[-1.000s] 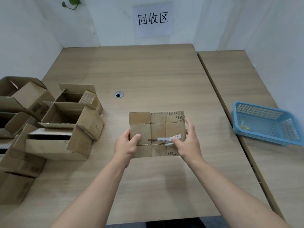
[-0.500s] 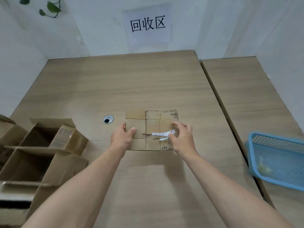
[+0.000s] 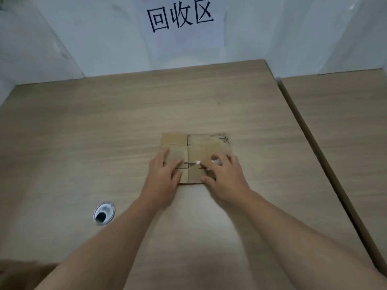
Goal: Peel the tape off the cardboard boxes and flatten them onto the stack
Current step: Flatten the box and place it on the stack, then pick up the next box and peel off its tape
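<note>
Closest to the person, at 7 o'clock, a brown corner (image 3: 18, 273) pokes into view; it may be a box, but it is too blurry to tell. A bit further, at 8 o'clock, there is a round hole (image 3: 104, 213) in the table (image 3: 104, 122).

Then come the two hands. The left hand (image 3: 164, 174) lies flat with its fingers spread, pressing on the left side of the flat cardboard (image 3: 207, 143). The right hand (image 3: 227, 177) rests on the right side with its fingers bent. It is blurry, so I cannot tell if it pinches the white tape (image 3: 198, 162) or just covers it. Only small white bits peek out by the fingers.

The cardboard lies flat on the table, just past the middle, toward 12 o'clock.

A moment ago the cardboard was closer to the person and a long strip of tape showed, with the right fingers at its end. Now the cardboard has been slid further away and both hands are on top of it. The open boxes at 9 o'clock and the blue basket at 3 o'clock are out of sight now. I think this box is squashed flat, but the tape still needs pulling off.

At 3 o'clock is a second table (image 3: 345, 132). Farthest, at 12 o'clock, a paper sign (image 3: 182, 17) hangs on the wall.
</note>
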